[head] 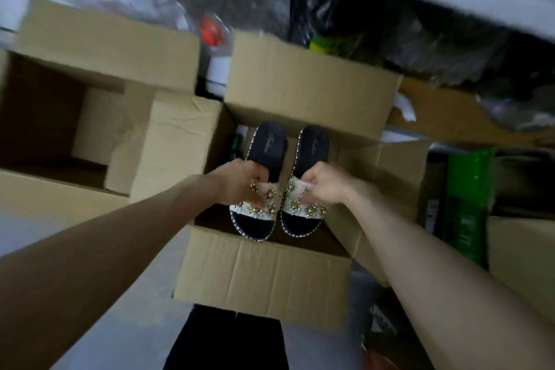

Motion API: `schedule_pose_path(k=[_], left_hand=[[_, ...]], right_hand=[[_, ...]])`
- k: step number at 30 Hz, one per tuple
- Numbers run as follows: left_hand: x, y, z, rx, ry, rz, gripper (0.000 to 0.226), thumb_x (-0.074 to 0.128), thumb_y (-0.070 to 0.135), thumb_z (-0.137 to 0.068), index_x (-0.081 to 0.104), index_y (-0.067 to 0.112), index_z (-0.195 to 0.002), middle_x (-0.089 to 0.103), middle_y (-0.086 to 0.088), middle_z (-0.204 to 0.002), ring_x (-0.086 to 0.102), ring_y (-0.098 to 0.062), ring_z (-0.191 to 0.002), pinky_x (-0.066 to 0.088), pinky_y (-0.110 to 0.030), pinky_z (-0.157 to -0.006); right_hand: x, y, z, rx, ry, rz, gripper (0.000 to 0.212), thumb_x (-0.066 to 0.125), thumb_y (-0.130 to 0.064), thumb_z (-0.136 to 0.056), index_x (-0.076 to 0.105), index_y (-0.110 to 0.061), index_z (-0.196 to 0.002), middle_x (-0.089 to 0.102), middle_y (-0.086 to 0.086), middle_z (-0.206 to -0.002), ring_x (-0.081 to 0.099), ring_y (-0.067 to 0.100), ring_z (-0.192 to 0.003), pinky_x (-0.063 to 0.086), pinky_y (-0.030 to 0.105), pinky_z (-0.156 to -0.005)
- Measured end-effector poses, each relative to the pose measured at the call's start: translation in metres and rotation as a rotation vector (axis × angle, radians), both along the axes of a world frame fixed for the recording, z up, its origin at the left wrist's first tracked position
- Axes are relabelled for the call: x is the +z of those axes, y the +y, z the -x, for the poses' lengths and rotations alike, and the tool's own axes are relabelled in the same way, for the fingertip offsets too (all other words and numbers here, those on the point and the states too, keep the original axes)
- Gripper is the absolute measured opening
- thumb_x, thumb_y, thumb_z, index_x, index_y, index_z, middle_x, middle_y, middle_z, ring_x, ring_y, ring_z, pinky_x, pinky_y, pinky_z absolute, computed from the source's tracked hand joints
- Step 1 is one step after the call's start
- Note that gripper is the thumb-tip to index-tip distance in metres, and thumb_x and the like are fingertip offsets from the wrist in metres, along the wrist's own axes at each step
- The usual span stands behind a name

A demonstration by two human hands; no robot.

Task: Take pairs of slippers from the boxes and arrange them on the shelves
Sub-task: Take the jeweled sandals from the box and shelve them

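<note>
I hold a pair of black slippers with white jewelled straps side by side over an open cardboard box (pixel 261 273). My left hand (pixel 237 182) grips the strap of the left slipper (pixel 265 147). My right hand (pixel 324 185) grips the strap of the right slipper (pixel 312 147). Both slippers point heels away from me, toes toward me, and hang above the box opening. The inside of the box is mostly hidden behind the slippers and my hands.
A second open cardboard box (pixel 90 117) stands at the left, looking empty. Clear plastic bags (pixel 375 33) with goods are piled behind the boxes. A green package (pixel 468 204) stands at the right among more cardboard. Grey floor lies below.
</note>
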State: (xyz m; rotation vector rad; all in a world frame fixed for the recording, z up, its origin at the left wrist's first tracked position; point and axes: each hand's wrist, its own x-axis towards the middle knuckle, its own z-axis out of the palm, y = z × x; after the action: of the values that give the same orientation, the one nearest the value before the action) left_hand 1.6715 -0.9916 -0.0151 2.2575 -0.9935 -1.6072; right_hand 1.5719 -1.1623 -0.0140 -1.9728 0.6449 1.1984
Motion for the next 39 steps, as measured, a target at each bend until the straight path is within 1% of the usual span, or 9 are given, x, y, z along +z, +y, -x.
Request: schedule_pose_path(k=[4,10,14,18,22,26,28,31,39], left_hand=[[0.101,0.030,-0.019,0.120,-0.025,0.086,0.028,0.077,0.023,-0.074,0.063,0.016,-0.097,0.063,-0.006,-0.099,0.056,-0.022,-0.097,0.042,-0.028,-0.081],[0.256,0.102,-0.048,0.210,-0.140,0.201,0.027,0.077,0.024,-0.074,0.057,0.024,-0.091,0.052,0.004,-0.095,0.051,-0.017,-0.095,0.034,-0.022,-0.075],[0.357,0.166,-0.079,0.237,-0.324,0.322,0.029,0.077,0.029,-0.074,0.061,0.021,-0.096,0.054,0.005,-0.087,0.053,-0.018,-0.089,0.037,-0.023,-0.066],[0.463,0.248,-0.098,0.276,-0.486,0.459,0.025,0.078,0.023,-0.073,0.056,0.020,-0.085,0.048,0.012,-0.069,0.047,-0.011,-0.070,0.031,-0.010,-0.054],[0.550,0.337,-0.118,0.262,-0.650,0.503,0.034,0.079,0.027,-0.072,0.063,0.014,-0.099,0.057,0.004,-0.085,0.052,-0.014,-0.083,0.034,-0.022,-0.065],[0.613,0.414,-0.147,0.310,-0.803,0.541,0.042,0.078,0.030,-0.073,0.062,0.014,-0.109,0.064,-0.004,-0.112,0.058,-0.019,-0.102,0.038,-0.020,-0.074],[0.641,0.445,-0.158,0.338,-0.851,0.568,0.042,0.077,0.030,-0.074,0.062,0.014,-0.108,0.063,-0.003,-0.108,0.056,-0.017,-0.097,0.036,-0.020,-0.073],[0.668,0.483,-0.183,0.365,-0.891,0.606,0.039,0.078,0.029,-0.073,0.061,0.012,-0.104,0.058,-0.001,-0.097,0.053,-0.015,-0.091,0.034,-0.021,-0.072],[0.678,0.561,-0.288,0.370,-1.008,0.560,0.040,0.075,0.033,-0.076,0.060,0.012,-0.107,0.059,-0.006,-0.108,0.054,-0.021,-0.100,0.039,-0.027,-0.078]], right_hand=[[0.101,0.020,-0.029,0.011,-0.075,-0.009,0.063,0.075,-0.021,-0.080,0.049,-0.010,-0.136,0.052,0.008,-0.138,0.053,0.022,-0.121,0.042,0.030,-0.095],[0.266,0.073,-0.070,0.085,-0.208,0.065,0.065,0.079,-0.027,-0.074,0.053,-0.014,-0.133,0.060,0.003,-0.128,0.060,0.020,-0.107,0.049,0.032,-0.092],[0.376,0.126,-0.096,0.157,-0.342,0.137,0.062,0.079,-0.029,-0.074,0.057,-0.016,-0.130,0.066,0.000,-0.117,0.062,0.016,-0.091,0.050,0.027,-0.074],[0.474,0.201,-0.120,0.195,-0.505,0.231,0.054,0.078,-0.026,-0.076,0.060,-0.015,-0.126,0.064,-0.001,-0.120,0.060,0.019,-0.103,0.047,0.034,-0.091],[0.558,0.288,-0.151,0.269,-0.635,0.307,0.038,0.079,-0.030,-0.074,0.068,-0.014,-0.107,0.061,-0.012,-0.081,0.054,0.009,-0.073,0.041,0.025,-0.064],[0.631,0.360,-0.187,0.314,-0.743,0.348,0.029,0.081,-0.028,-0.072,0.069,-0.006,-0.085,0.058,-0.009,-0.067,0.048,0.012,-0.063,0.036,0.024,-0.058],[0.666,0.393,-0.203,0.375,-0.784,0.402,0.019,0.081,-0.029,-0.072,0.063,-0.024,-0.067,0.050,-0.018,-0.062,0.044,0.003,-0.058,0.035,0.021,-0.054],[0.703,0.433,-0.233,0.430,-0.843,0.447,0.040,0.082,-0.029,-0.071,0.045,-0.032,-0.057,0.041,-0.016,-0.058,0.038,0.000,-0.055,0.032,0.018,-0.051],[0.715,0.507,-0.351,0.488,-0.928,0.457,0.023,0.083,-0.030,-0.070,0.066,-0.025,-0.085,0.045,-0.018,-0.063,0.042,0.000,-0.060,0.032,0.017,-0.053]])
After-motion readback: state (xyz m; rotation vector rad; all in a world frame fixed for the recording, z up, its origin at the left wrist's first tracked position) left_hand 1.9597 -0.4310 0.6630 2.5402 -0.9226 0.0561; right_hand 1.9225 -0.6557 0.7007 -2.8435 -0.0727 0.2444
